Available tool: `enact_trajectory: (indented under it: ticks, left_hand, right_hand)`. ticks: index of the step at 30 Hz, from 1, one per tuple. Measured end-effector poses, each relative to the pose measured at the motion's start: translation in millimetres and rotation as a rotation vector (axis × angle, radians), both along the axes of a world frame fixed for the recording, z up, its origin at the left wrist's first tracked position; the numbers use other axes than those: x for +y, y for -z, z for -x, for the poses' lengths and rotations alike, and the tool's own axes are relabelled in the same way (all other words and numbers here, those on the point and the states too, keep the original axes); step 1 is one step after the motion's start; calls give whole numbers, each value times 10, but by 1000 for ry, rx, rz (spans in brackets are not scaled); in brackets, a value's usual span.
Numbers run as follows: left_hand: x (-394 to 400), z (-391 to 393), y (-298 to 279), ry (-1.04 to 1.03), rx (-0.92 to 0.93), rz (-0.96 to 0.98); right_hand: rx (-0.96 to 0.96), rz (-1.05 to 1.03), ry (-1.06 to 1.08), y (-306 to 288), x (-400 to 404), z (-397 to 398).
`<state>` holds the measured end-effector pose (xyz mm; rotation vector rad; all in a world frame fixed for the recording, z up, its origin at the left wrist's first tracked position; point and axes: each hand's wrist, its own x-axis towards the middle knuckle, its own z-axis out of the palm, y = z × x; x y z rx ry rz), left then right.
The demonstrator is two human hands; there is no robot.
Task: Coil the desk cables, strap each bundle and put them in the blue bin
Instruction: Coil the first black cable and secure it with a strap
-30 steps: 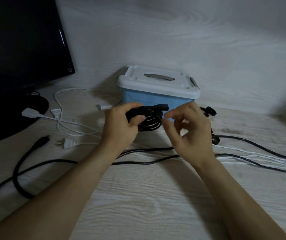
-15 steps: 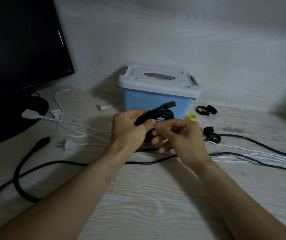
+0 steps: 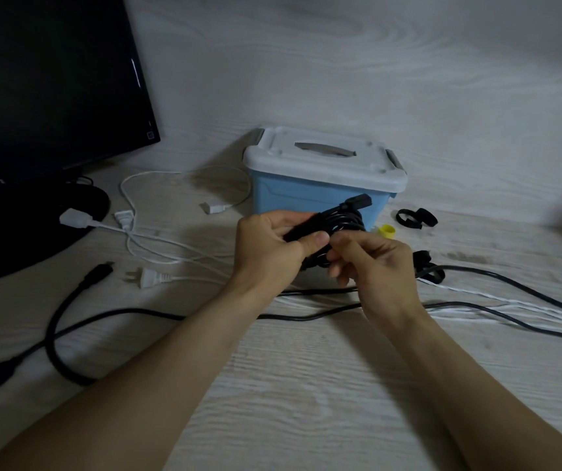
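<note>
Pale desk: both hands (left [image 3: 266, 246], right [image 3: 371, 266]) gripping black coiled cable [image 3: 337, 226]

A pale desk [image 3: 306, 402] with a whitewashed wood grain spreads under and around the hands. Beyond them rises a back panel [image 3: 340, 62] of the same pale grain, dim and grey in low light. Up and to the left of the hands stands a dark monitor [image 3: 45, 79] on a round black base [image 3: 35, 226].
</note>
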<state>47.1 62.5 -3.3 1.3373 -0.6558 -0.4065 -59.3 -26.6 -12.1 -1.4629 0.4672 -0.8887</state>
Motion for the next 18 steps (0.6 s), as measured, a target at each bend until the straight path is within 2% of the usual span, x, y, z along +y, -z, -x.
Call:
enact_trajectory:
  ticks: [3, 9, 14, 18]
  left_hand:
    - [-7, -3, 20, -9, 1, 2]
    - [-26, -19, 75, -53, 24, -36]
    - [-18, 21, 66, -104, -143, -52]
    - [-15, 28, 81, -151, -311, -59]
  right_hand:
    - [9, -119, 21, -2, 0, -34]
    - [41, -65, 49, -9, 15, -33]
    - [20, 75, 25, -18, -1, 15]
    - [13, 66, 10, -18, 3, 25]
